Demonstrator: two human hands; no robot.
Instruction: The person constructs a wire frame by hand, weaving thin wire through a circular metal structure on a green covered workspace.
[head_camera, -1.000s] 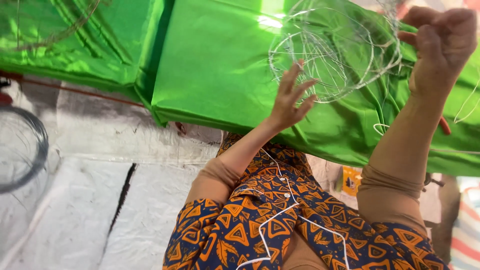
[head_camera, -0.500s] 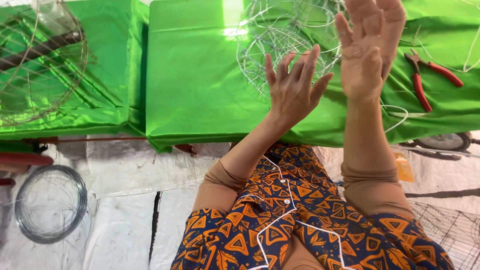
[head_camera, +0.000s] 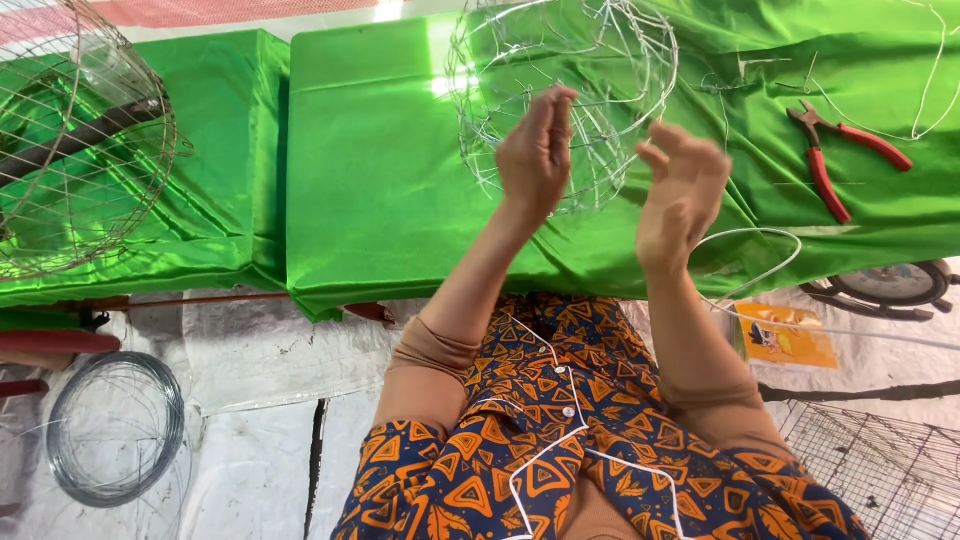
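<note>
Wire basket frame (head_camera: 600, 60) lies just beyond both hands' fingers (head_camera: 555, 105).

Open green cloth (head_camera: 370, 190) left of centre, between the wire basket frame (head_camera: 565, 90) at top centre and the wire cage (head_camera: 75, 140) at upper left: widest passage. Blocked top centre by the frame, with left hand (head_camera: 535, 155) and right hand (head_camera: 680, 195) raised in front, narrow gap between them. Right side cluttered: red-handled pliers (head_camera: 840, 155) and loose wire (head_camera: 750, 255). Bare strip between right hand and pliers. Wire coil (head_camera: 115, 430) on floor, lower left.
</note>
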